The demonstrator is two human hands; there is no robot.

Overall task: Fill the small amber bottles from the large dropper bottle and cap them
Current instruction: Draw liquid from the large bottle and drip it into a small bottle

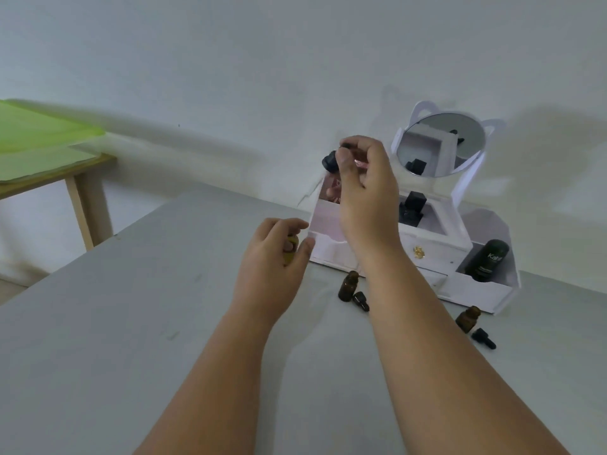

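**Dropper raised over a bottle in hand**

We see a small yellowish bottle [291,249] wrapped in the left hand [274,267], low over the grey table [131,323]; most of it is hidden by the fingers. Above it the right hand [364,188] pinches a black dropper cap [331,160] between thumb and fingertips. Two small amber bottles stand uncapped on the table: one [348,286] with a black cap [360,301] lying against it, the other [468,319] with its cap [483,338] just beside. Behind them sits a white organiser [437,238] with a round mirror [440,149], holding a dark bottle [489,259] in its right compartment.
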